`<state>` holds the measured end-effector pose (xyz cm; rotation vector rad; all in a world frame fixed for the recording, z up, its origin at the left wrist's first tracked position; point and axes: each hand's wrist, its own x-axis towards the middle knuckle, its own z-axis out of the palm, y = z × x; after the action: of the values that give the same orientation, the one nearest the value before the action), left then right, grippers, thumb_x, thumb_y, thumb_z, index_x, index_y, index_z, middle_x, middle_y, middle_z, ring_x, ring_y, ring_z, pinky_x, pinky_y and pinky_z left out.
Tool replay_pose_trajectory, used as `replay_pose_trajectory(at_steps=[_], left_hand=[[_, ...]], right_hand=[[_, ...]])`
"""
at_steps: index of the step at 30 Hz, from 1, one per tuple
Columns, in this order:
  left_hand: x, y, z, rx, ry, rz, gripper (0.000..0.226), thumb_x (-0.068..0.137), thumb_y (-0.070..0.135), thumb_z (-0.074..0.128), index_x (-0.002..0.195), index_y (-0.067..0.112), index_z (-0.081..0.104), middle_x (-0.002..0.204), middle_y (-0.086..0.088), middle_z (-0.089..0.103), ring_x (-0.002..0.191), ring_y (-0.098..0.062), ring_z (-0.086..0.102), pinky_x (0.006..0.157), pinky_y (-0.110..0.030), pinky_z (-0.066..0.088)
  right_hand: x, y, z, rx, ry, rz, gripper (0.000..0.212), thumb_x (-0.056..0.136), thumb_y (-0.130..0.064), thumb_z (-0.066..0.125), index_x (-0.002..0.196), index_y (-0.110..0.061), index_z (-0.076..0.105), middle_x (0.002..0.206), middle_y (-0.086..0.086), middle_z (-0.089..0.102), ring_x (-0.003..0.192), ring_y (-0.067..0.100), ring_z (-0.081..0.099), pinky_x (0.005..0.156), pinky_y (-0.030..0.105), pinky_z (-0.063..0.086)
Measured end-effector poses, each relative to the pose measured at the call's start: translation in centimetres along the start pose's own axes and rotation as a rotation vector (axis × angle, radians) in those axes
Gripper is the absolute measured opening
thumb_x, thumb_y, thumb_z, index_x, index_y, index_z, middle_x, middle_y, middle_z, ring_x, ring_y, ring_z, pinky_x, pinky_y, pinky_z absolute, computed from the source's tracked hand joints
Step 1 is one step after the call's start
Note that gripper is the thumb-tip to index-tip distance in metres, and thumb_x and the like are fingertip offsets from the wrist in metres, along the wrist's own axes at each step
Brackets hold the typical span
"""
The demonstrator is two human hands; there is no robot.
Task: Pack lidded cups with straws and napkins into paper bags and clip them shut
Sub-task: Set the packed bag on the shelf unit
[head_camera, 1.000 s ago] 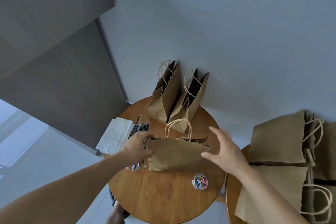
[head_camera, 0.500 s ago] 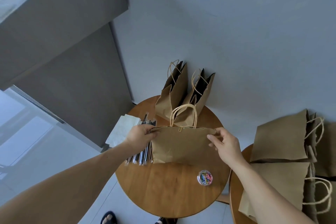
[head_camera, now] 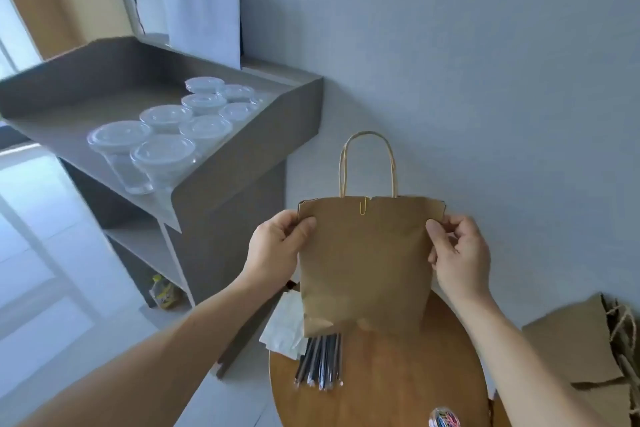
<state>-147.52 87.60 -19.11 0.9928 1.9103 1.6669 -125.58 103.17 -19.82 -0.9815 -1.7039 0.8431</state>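
A brown paper bag point(head_camera: 363, 263) with twine handles hangs in the air above the round wooden table point(head_camera: 398, 381), its top edge closed by a gold paper clip point(head_camera: 363, 207). My left hand point(head_camera: 277, 250) grips the bag's upper left corner and my right hand point(head_camera: 457, 250) pinches its upper right corner. Wrapped straws point(head_camera: 320, 360) and white napkins point(head_camera: 284, 329) lie on the table below the bag. Several clear lidded cups point(head_camera: 162, 135) stand on a grey shelf at the left.
The grey shelf unit point(head_camera: 242, 135) stands left of the table, with white sheets point(head_camera: 202, 14) leaning on the wall at its back. A round tub of coloured paper clips point(head_camera: 444, 419) sits at the table's near edge. More brown bags point(head_camera: 585, 357) lie at the right.
Both hands have lifted the clipped bag up off the table. The view has swung up and left, bringing the shelf with the cups into sight.
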Motion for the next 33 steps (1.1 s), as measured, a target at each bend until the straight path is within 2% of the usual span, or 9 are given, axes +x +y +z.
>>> replay_pose_trajectory(at_steps=[4,6,8,12,15,22,27,30,33], left_hand=[[0.0,5.0,-6.8,-0.025,0.133,0.124,0.013,0.094,0.031,0.064,0.084,0.025,0.07,0.081,-0.003,0.07,0.066,-0.008,0.061,0.061,-0.017,0.049],[-0.2,7.0,-10.2,-0.026,0.176,0.16,0.016,0.095,0.033,0.063,0.087,0.021,0.07,0.085,-0.009,0.071,0.075,-0.023,0.065,0.073,-0.037,0.054],[-0.3,8.7,-13.5,-0.015,0.221,0.189,0.021,0.095,0.033,0.062,0.088,0.014,0.068,0.089,-0.017,0.07,0.072,-0.024,0.061,0.076,-0.049,0.053],[0.3,12.4,-20.1,0.035,0.346,0.285,0.02,0.096,0.033,0.061,0.089,0.017,0.07,0.089,-0.011,0.07,0.07,-0.018,0.06,0.07,-0.038,0.052],[1.7,15.0,-24.4,0.066,0.436,0.343,0.021,0.095,0.036,0.061,0.087,0.018,0.069,0.089,-0.009,0.07,0.071,-0.013,0.059,0.069,-0.034,0.051],[7.3,18.6,-32.7,0.123,0.634,0.456,0.023,0.094,0.038,0.061,0.08,0.019,0.066,0.068,0.009,0.06,0.057,-0.002,0.051,0.049,-0.017,0.042],[12.4,18.9,-37.8,0.194,0.753,0.478,0.023,0.093,0.037,0.062,0.072,0.032,0.06,0.074,0.009,0.063,0.06,0.002,0.054,0.055,-0.019,0.046],[15.1,18.6,-41.1,0.265,0.807,0.474,0.023,0.094,0.037,0.061,0.07,0.034,0.059,0.071,0.014,0.06,0.056,0.011,0.052,0.052,-0.012,0.042],[18.2,17.6,-44.7,0.319,0.832,0.44,0.019,0.093,0.037,0.061,0.079,0.026,0.066,0.074,0.007,0.061,0.061,0.001,0.053,0.055,-0.02,0.042]], right_hand=[[-0.1,-8.1,3.8,0.085,0.055,-0.09,0.015,0.095,-0.025,0.063,0.086,-0.032,0.053,0.064,0.001,0.059,0.044,0.005,0.052,0.045,0.015,0.04],[-0.3,-11.8,5.9,0.119,0.077,-0.132,0.014,0.095,-0.027,0.063,0.086,-0.033,0.053,0.072,-0.003,0.061,0.046,0.005,0.053,0.047,0.019,0.042],[-0.4,-15.2,7.9,0.146,0.08,-0.165,0.013,0.094,-0.028,0.064,0.087,-0.033,0.055,0.078,-0.007,0.063,0.055,0.011,0.058,0.056,0.029,0.046],[0.1,-22.0,11.8,0.235,0.058,-0.199,0.015,0.091,-0.028,0.066,0.083,-0.035,0.056,0.079,-0.013,0.062,0.072,0.021,0.06,0.07,0.043,0.051],[1.4,-26.7,14.3,0.298,0.025,-0.219,0.013,0.088,-0.027,0.067,0.082,-0.034,0.059,0.072,-0.02,0.061,0.07,0.005,0.059,0.07,0.035,0.051],[6.4,-35.4,21.6,0.361,-0.134,-0.294,0.012,0.087,-0.026,0.068,0.081,-0.032,0.06,0.075,-0.01,0.061,0.07,0.015,0.06,0.068,0.036,0.051],[10.9,-38.9,28.8,0.421,-0.233,-0.31,0.013,0.088,-0.022,0.069,0.08,-0.027,0.06,0.077,-0.007,0.062,0.067,0.013,0.059,0.065,0.032,0.049],[13.1,-40.7,33.7,0.427,-0.302,-0.312,0.015,0.088,-0.02,0.068,0.079,-0.026,0.058,0.077,-0.006,0.061,0.059,0.015,0.054,0.06,0.032,0.044],[14.8,-42.2,38.7,0.417,-0.366,-0.305,0.014,0.09,-0.017,0.065,0.081,-0.023,0.056,0.076,-0.003,0.059,0.048,0.015,0.052,0.051,0.029,0.042]])
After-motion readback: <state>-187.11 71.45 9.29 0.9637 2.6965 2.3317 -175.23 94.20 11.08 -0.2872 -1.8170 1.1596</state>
